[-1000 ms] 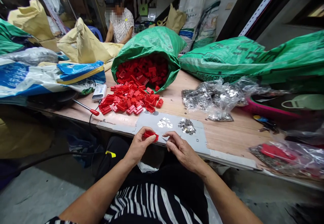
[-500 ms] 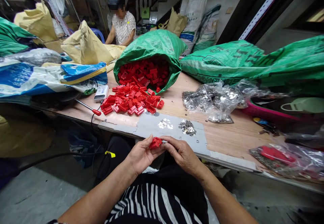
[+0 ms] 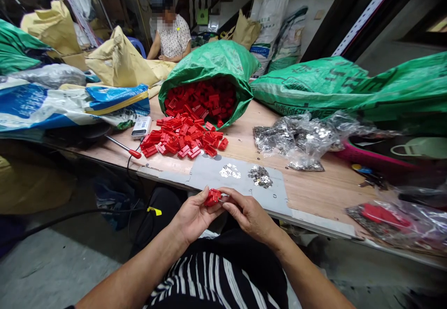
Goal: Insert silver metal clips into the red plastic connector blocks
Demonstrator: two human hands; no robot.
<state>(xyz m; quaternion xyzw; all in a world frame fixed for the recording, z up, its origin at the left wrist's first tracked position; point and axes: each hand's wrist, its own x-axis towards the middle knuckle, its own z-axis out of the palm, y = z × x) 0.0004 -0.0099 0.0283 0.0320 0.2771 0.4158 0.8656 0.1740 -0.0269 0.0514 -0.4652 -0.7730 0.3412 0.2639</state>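
Note:
My left hand [image 3: 191, 216] grips a small red plastic part [image 3: 212, 197] between thumb and fingers, just in front of the table edge. Close against that part, my right hand [image 3: 248, 212] pinches a small metal piece [image 3: 220, 201] that shows as a thin grey sliver at the fingertips. Beyond my hands, a grey mat [image 3: 209, 165] bears a pile of bright flat metal pieces [image 3: 230, 171] and a darker pile of metal pieces [image 3: 260, 177]. Loose red plastic parts [image 3: 185, 137] spill toward me from the open green sack [image 3: 213, 59].
Clear plastic bags of metal pieces [image 3: 300, 136] lie to the right, near a pink basket [image 3: 373, 155]. A red-handled tool [image 3: 134, 154] and a white device [image 3: 141, 127] lie left. Another person [image 3: 172, 36] sits across the table. Green sacks [image 3: 321, 83] line the back right.
My right fingers have shifted slightly at the red part, and the metal sliver shows more plainly. The view has moved a little; my left hand still holds the part.

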